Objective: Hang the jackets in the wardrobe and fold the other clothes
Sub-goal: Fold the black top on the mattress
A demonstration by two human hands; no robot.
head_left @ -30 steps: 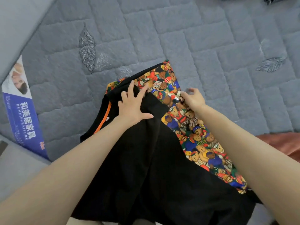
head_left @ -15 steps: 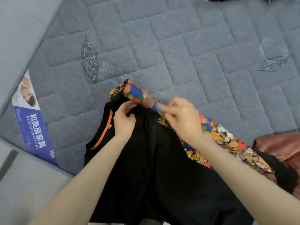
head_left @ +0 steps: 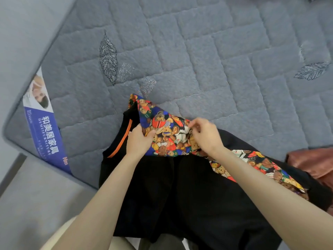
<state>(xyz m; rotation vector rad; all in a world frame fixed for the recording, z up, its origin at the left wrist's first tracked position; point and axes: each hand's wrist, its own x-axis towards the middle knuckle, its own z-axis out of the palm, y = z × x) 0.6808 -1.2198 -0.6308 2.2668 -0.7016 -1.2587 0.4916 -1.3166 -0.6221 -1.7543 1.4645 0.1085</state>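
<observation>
Grey quilted mattress holds 1 black garment with a teddy-bear print panel at its near edge, prob only partway folded, plus 1 reddish-brown leathery piece at the right, not yet dealt with, nothing hung afaict. 2 hands: left hand and right hand each pinch its print panel.

Grey quilted mattress, stitched leaves, blue label at its corner.
</observation>
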